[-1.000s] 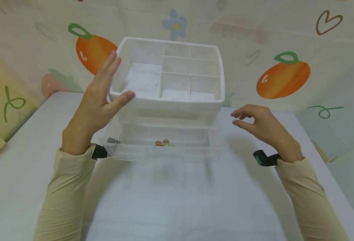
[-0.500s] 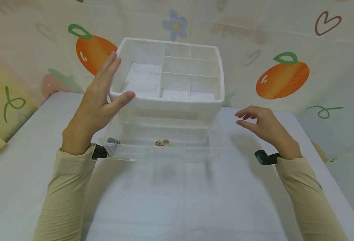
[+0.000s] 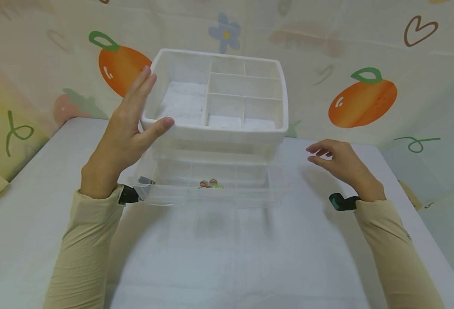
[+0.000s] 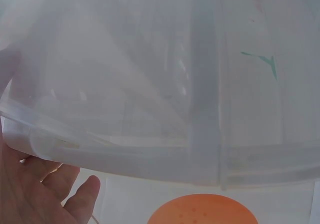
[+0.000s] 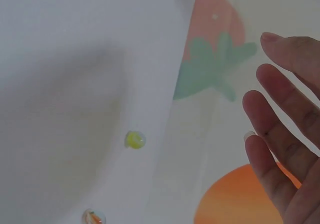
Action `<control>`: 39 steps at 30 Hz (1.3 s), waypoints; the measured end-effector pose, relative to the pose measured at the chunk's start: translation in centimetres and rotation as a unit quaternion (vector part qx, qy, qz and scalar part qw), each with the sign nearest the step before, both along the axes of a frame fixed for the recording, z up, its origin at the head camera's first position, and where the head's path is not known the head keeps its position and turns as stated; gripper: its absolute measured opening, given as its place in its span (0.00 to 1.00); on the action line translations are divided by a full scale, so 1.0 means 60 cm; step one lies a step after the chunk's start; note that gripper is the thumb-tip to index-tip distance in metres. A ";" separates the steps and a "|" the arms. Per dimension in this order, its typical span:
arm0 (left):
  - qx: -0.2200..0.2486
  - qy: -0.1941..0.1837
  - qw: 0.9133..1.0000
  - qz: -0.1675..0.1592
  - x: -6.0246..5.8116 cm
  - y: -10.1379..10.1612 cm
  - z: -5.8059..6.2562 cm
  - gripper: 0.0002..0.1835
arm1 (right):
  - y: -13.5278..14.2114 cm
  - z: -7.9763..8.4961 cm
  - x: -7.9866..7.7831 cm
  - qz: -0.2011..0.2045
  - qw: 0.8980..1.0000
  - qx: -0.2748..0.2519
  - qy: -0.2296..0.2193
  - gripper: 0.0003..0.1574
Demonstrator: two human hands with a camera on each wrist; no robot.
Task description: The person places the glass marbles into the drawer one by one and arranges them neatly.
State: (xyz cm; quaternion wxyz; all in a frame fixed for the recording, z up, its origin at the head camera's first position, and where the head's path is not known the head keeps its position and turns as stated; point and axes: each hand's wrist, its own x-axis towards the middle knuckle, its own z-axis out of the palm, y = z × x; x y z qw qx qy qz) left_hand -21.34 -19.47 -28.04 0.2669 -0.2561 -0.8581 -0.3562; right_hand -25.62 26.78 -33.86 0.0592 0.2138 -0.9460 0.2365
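A white plastic organizer box (image 3: 246, 88) with a divided top tray stands at the middle of the table in the head view. Its clear drawer (image 3: 246, 195) is pulled out at the front and holds a few small glass marbles (image 3: 203, 184). My left hand (image 3: 120, 135) braces the box's left side, fingers straight along it and thumb on the front rim. To the right of the box, my right hand (image 3: 338, 161) hovers with loosely bent fingers and nothing in them. The right wrist view shows a yellow marble (image 5: 135, 140) and an orange-patterned marble (image 5: 94, 217) on the white surface.
A white cloth (image 3: 219, 266) covers the table. Behind it hangs a backdrop (image 3: 308, 25) printed with oranges, flowers and hearts, meeting the table's back edge.
My right hand has drifted slightly right and down, farther from the box. The left hand, box and drawer stay in place.
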 end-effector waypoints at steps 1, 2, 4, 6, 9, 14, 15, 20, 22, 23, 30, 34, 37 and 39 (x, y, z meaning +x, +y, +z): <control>-0.001 0.001 1.000 0.000 0.000 0.000 0.000 0.43 | 0.001 -0.001 -0.001 0.000 1.000 -0.002 -0.004 0.14; 0.000 -0.001 1.000 0.000 0.000 0.000 -0.001 0.43 | 0.002 -0.003 -0.003 0.000 1.000 -0.003 -0.007 0.15; -0.001 -0.002 1.000 0.000 0.000 0.000 -0.001 0.43 | 0.005 -0.006 -0.006 0.000 1.000 -0.003 -0.015 0.15; -0.001 -0.004 1.000 0.001 0.000 0.000 -0.001 0.44 | 0.008 -0.009 -0.009 -0.004 1.000 -0.003 -0.023 0.15; -0.001 -0.005 1.000 0.000 0.001 0.000 -0.001 0.44 | 0.013 -0.014 -0.013 -0.014 0.999 0.002 -0.039 0.16; -0.002 -0.006 1.000 0.002 0.001 0.001 0.000 0.44 | 0.019 -0.020 -0.018 -0.031 0.998 0.009 -0.059 0.17; -0.001 -0.006 1.000 0.003 0.002 0.000 0.000 0.44 | 0.020 -0.021 -0.019 -0.032 0.998 0.010 -0.062 0.17; -0.001 -0.008 1.000 0.007 0.003 -0.002 0.001 0.44 | 0.023 -0.026 -0.025 -0.036 0.996 0.014 -0.075 0.18; -0.002 -0.007 1.000 0.007 0.003 -0.002 0.000 0.44 | 0.025 -0.029 -0.027 -0.041 0.996 0.018 -0.082 0.18; -0.002 -0.006 1.000 0.006 0.002 -0.002 0.000 0.44 | 0.026 -0.031 -0.029 -0.043 0.995 0.021 -0.085 0.18; 0.000 0.000 1.000 0.003 0.001 -0.002 0.000 0.44 | 0.034 -0.042 -0.036 -0.057 0.993 0.037 -0.101 0.20; 0.001 0.000 1.000 0.002 0.001 -0.001 0.000 0.44 | 0.041 -0.047 -0.039 -0.060 0.991 0.051 -0.106 0.21; 0.002 -0.006 1.000 0.001 0.001 -0.001 0.000 0.43 | 0.047 -0.050 -0.041 -0.066 0.989 0.060 -0.121 0.22; 0.002 -0.007 1.000 0.001 0.002 0.000 0.000 0.43 | 0.050 -0.053 -0.043 -0.073 0.987 0.066 -0.129 0.22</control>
